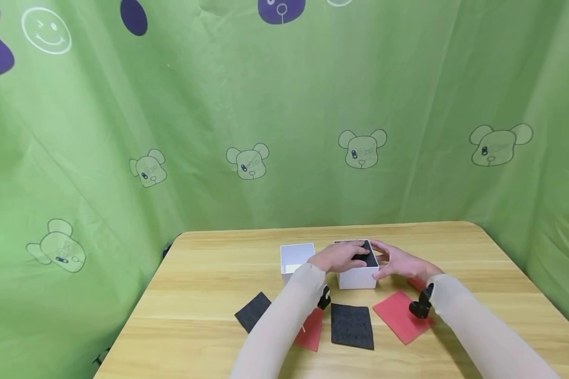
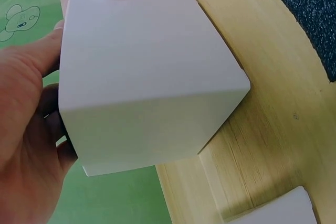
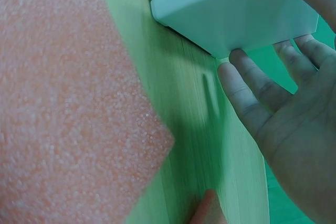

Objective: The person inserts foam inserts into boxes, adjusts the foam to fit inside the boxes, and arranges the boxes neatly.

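A white box (image 1: 357, 279) stands on the wooden table, with a black foam sheet (image 1: 370, 258) showing at its open top. My left hand (image 1: 337, 256) lies across the top of this box, its fingers stretched out over the black foam. In the left wrist view, those fingers reach behind the rim of the white box (image 2: 142, 56), where their tips are hidden. From the right side my right hand (image 1: 400, 262) holds the box, thumb near the front corner and fingers at the back. The right wrist view shows its fingertips (image 3: 239, 56) right at the box's edge.
A second white box (image 1: 289, 258) stands open to the left. Along the front lie a black foam sheet (image 1: 352, 326), another black one (image 1: 253, 310), a red sheet (image 1: 311, 331) partly under my left forearm, and a red sheet (image 1: 402, 317). Another red piece (image 1: 416, 284) shows beneath my right wrist.
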Demonstrator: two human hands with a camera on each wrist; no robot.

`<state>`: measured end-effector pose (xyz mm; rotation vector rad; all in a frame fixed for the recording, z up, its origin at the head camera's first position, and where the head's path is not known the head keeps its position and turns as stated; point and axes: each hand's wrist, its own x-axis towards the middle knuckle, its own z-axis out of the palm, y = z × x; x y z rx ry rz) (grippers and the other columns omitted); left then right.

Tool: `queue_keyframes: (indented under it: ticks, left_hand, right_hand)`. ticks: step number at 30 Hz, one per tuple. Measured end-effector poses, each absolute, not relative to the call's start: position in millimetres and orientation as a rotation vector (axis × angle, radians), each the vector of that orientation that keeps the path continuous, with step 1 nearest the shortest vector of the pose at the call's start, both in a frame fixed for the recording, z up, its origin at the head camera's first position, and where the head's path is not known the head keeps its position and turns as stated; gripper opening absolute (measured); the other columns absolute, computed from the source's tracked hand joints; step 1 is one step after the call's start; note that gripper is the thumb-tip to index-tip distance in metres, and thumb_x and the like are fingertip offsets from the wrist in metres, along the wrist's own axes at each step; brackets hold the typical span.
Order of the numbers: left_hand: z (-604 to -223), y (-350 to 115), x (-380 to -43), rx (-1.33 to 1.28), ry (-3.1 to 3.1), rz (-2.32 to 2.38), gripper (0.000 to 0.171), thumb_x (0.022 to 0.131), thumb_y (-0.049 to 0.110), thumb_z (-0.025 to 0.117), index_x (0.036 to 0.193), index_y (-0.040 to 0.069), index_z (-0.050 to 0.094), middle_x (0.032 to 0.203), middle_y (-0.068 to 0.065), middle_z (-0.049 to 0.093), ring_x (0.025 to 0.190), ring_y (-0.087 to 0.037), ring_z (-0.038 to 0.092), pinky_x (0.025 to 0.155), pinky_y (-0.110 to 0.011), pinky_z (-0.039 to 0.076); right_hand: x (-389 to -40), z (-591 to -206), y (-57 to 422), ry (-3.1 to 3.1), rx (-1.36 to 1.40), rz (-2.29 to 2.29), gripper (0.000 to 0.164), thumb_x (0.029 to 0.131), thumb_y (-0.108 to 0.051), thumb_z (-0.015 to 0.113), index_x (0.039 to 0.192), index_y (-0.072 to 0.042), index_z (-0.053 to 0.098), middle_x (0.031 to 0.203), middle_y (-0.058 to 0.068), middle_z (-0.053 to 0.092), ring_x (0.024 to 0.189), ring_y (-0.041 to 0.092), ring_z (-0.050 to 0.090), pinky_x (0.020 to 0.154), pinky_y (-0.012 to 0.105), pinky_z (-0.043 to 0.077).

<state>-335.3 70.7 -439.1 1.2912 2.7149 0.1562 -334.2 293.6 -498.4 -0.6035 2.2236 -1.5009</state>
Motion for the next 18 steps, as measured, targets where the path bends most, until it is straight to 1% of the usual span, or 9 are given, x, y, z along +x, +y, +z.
queue_keyframes:
  ticks: [2, 6, 11, 13, 16, 18]
  left_hand:
    - [-439.6, 70.6, -335.3, 1.295, 2.722, 0.145, 0.046, 0.099, 0.039, 0.045, 0.141, 0.021, 0.046, 0.151, 0.002, 0.032, 0.134, -0.01, 0.032, 0.108, -0.023, 0.026]
    - [-440.9, 69.9, -335.8, 1.31, 2.72, 0.154, 0.045, 0.098, 0.038, 0.046, 0.14, 0.02, 0.047, 0.15, 0.0, 0.033, 0.134, -0.011, 0.033, 0.108, -0.022, 0.026]
    - [-436.7, 65.0, -336.6, 1.296, 2.722, 0.142, 0.045, 0.098, 0.037, 0.049, 0.139, 0.019, 0.049, 0.149, 0.0, 0.036, 0.132, -0.011, 0.037, 0.107, -0.021, 0.028]
    - [-434.2, 61.4, -336.5, 1.266, 2.726, 0.123, 0.046, 0.097, 0.037, 0.05, 0.139, 0.02, 0.049, 0.148, 0.001, 0.037, 0.131, -0.01, 0.037, 0.106, -0.021, 0.028]
    - [-430.5, 56.9, -335.9, 1.227, 2.726, 0.1, 0.047, 0.096, 0.039, 0.051, 0.14, 0.021, 0.048, 0.148, 0.002, 0.038, 0.131, -0.01, 0.037, 0.107, -0.021, 0.028]
    - [-431.2, 55.3, -336.5, 1.226, 2.728, 0.078, 0.047, 0.096, 0.039, 0.051, 0.14, 0.021, 0.048, 0.147, 0.003, 0.039, 0.131, -0.01, 0.038, 0.106, -0.021, 0.028]
  right_hand:
    - [-333.7, -498.1, 292.6, 2.211, -0.598, -1.523, 0.102, 0.076, -0.007, 0.078, 0.15, 0.0, 0.008, 0.152, 0.026, 0.013, 0.13, 0.048, 0.029, 0.103, 0.057, 0.03]
    - [-333.4, -497.6, 292.3, 2.232, -0.618, -1.512, 0.102, 0.077, -0.008, 0.078, 0.15, 0.002, 0.008, 0.151, 0.028, 0.013, 0.129, 0.05, 0.03, 0.102, 0.058, 0.03]
    - [-333.4, -496.9, 293.9, 2.228, -0.631, -1.505, 0.101, 0.077, -0.006, 0.077, 0.149, 0.003, 0.006, 0.15, 0.03, 0.012, 0.129, 0.05, 0.029, 0.101, 0.054, 0.034]
    - [-332.9, -497.6, 294.6, 2.224, -0.616, -1.507, 0.101, 0.077, -0.006, 0.077, 0.15, 0.002, 0.007, 0.151, 0.029, 0.013, 0.13, 0.05, 0.029, 0.102, 0.053, 0.034]
    - [-332.7, -498.2, 295.4, 2.221, -0.595, -1.508, 0.102, 0.076, -0.007, 0.078, 0.15, 0.0, 0.007, 0.151, 0.028, 0.014, 0.13, 0.049, 0.029, 0.102, 0.054, 0.033]
    - [-333.2, -499.1, 294.6, 2.22, -0.595, -1.511, 0.103, 0.076, -0.007, 0.078, 0.15, 0.0, 0.008, 0.151, 0.027, 0.014, 0.13, 0.049, 0.029, 0.102, 0.052, 0.034]
